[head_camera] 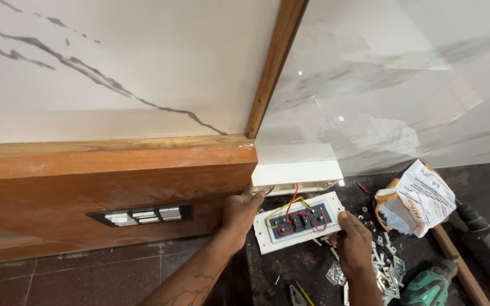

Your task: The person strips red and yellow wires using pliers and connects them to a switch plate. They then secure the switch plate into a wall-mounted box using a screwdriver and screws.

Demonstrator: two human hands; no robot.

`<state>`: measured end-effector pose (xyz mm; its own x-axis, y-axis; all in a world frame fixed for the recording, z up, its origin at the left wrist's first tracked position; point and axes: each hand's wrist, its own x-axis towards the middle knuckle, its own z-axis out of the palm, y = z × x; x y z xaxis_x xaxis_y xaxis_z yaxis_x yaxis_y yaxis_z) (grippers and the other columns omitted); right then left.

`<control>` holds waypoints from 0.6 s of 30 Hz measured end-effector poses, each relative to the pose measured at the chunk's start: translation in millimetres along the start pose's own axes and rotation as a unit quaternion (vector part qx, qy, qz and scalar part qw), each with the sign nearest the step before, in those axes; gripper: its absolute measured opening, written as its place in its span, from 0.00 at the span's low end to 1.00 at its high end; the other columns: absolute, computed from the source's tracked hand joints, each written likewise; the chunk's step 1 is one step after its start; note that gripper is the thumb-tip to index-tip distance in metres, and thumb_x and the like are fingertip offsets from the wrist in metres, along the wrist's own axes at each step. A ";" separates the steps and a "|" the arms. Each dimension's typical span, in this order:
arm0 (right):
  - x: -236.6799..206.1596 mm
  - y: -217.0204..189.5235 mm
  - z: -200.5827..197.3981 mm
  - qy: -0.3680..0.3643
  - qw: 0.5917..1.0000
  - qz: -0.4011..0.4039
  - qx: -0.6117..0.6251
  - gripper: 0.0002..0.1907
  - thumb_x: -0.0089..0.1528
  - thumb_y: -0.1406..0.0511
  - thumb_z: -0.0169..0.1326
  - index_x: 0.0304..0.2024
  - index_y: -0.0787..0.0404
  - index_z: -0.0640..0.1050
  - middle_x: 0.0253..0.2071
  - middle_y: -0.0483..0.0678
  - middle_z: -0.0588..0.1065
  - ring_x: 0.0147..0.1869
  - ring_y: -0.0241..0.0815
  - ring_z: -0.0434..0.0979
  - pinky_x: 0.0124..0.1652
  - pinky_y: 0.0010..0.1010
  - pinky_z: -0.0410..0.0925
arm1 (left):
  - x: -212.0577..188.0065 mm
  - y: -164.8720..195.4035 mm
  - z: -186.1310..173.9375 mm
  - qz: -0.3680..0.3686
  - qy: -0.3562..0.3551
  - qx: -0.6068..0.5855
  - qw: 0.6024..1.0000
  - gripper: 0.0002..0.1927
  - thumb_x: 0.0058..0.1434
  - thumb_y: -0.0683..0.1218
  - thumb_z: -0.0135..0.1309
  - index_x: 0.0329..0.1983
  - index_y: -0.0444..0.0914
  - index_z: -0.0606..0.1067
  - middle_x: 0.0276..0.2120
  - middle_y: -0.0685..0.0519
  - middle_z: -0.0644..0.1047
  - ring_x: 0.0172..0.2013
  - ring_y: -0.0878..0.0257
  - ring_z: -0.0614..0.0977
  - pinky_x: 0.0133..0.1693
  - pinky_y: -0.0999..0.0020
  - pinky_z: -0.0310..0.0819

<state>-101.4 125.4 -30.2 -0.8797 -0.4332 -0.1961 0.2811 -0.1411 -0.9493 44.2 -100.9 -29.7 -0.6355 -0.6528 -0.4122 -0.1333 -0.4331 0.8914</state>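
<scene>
A white switch plate (267, 233) is turned back side up, showing dark modules with red and yellow wires (291, 211) that run up into a white wall box (296, 174). My left hand (239, 214) grips the plate's left edge, fingers reaching up by the box. On the plate's right edge sits my right hand (351, 241), holding that end. The plate hangs tilted just below the box, over a dark stone floor.
A wooden panel (114, 187) with a dark slot of metal pieces (143, 215) lies left. White paper bag (415, 198), several small white parts (387, 266), a green drill (432, 286), a wooden handle (455, 260) and a dark tool (486, 243) crowd the right.
</scene>
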 end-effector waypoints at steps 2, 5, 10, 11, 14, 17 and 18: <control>-4.5 -4.0 -3.9 -0.006 1.000 0.001 -0.012 0.16 0.69 0.63 0.49 0.46 0.72 0.78 0.32 0.50 0.77 0.25 0.35 0.66 0.25 0.26 0.59 | -1.7 -0.7 10.6 0.032 0.034 -0.045 0.998 0.24 0.63 0.53 0.65 0.19 0.33 0.74 0.16 0.63 0.67 0.19 0.70 0.63 0.22 0.66 0.57; -11.1 -6.9 -9.5 -0.019 0.999 0.004 -0.033 0.17 0.69 0.63 0.49 0.45 0.74 0.78 0.31 0.50 0.77 0.25 0.35 0.66 0.25 0.27 0.58 | -0.7 3.1 23.3 -0.038 0.100 -0.129 0.986 0.20 0.61 0.51 0.67 0.20 0.35 0.76 0.16 0.64 0.70 0.19 0.71 0.63 0.22 0.68 0.56; -15.5 -5.9 -22.0 -0.001 0.999 0.019 -0.026 0.17 0.69 0.62 0.49 0.45 0.74 0.78 0.29 0.50 0.76 0.23 0.35 0.63 0.24 0.27 0.57 | 1.1 11.5 19.8 -0.234 0.045 -0.187 0.953 0.12 0.57 0.49 0.66 0.24 0.41 0.75 0.14 0.64 0.54 0.13 0.70 0.51 0.17 0.69 0.40; -14.9 -5.6 -25.5 0.009 1.000 0.021 -0.014 0.17 0.70 0.62 0.49 0.45 0.73 0.78 0.29 0.50 0.76 0.23 0.35 0.63 0.24 0.27 0.57 | 0.4 11.9 17.7 -0.229 0.019 -0.189 0.955 0.12 0.57 0.49 0.65 0.25 0.41 0.75 0.14 0.64 0.54 0.12 0.71 0.51 0.17 0.70 0.40; -12.2 -1.2 -33.0 0.039 0.999 0.025 0.011 0.16 0.70 0.62 0.49 0.45 0.72 0.78 0.29 0.50 0.76 0.23 0.34 0.63 0.24 0.27 0.57 | 0.0 11.5 13.5 -0.201 -0.026 -0.214 0.956 0.10 0.59 0.47 0.65 0.28 0.40 0.75 0.14 0.64 0.55 0.12 0.72 0.52 0.16 0.71 0.40; -4.6 4.0 -33.3 0.063 0.998 0.013 0.029 0.15 0.70 0.62 0.49 0.46 0.71 0.77 0.30 0.49 0.75 0.25 0.34 0.65 0.25 0.27 0.58 | 1.9 9.5 16.6 -0.149 -0.017 -0.244 0.958 0.06 0.58 0.41 0.63 0.34 0.40 0.76 0.14 0.64 0.58 0.12 0.72 0.54 0.16 0.70 0.42; -1.8 5.9 -31.5 0.064 0.997 0.005 0.044 0.15 0.70 0.62 0.49 0.46 0.70 0.77 0.31 0.48 0.75 0.26 0.34 0.65 0.26 0.27 0.59 | -0.1 6.6 19.7 -0.140 -0.015 -0.230 0.963 0.06 0.57 0.40 0.61 0.38 0.39 0.79 0.14 0.64 0.59 0.12 0.73 0.54 0.16 0.71 0.43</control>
<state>-110.2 153.4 -43.2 -0.9171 -0.3185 -0.2397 0.3170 -0.2185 -0.9229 28.4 -91.5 -20.1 -0.6462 -0.4546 -0.6131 0.0442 -0.8242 0.5645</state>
